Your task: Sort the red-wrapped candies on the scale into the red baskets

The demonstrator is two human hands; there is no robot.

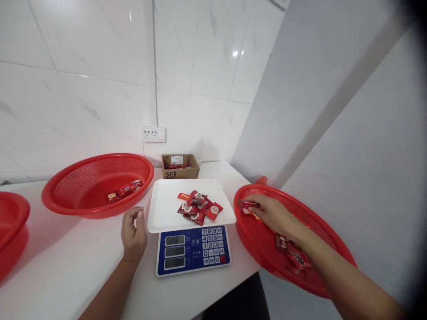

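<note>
Several red candy packets (200,206) lie in a pile on the white tray (162,200) of a blue digital scale (193,251). My right hand (267,212) is inside the right red basket (333,240), its fingers closed on a small red packet (248,204) near the basket's left rim. More red packets (293,255) lie in that basket under my forearm. My left hand (134,233) hovers left of the scale with its fingers curled in; whether anything is in them is hidden.
Another red basket (96,166) with a few packets stands at the back left, and part of a third basket (13,209) shows at the left edge. A cardboard box (180,174) with small packets sits behind the scale, near the wall.
</note>
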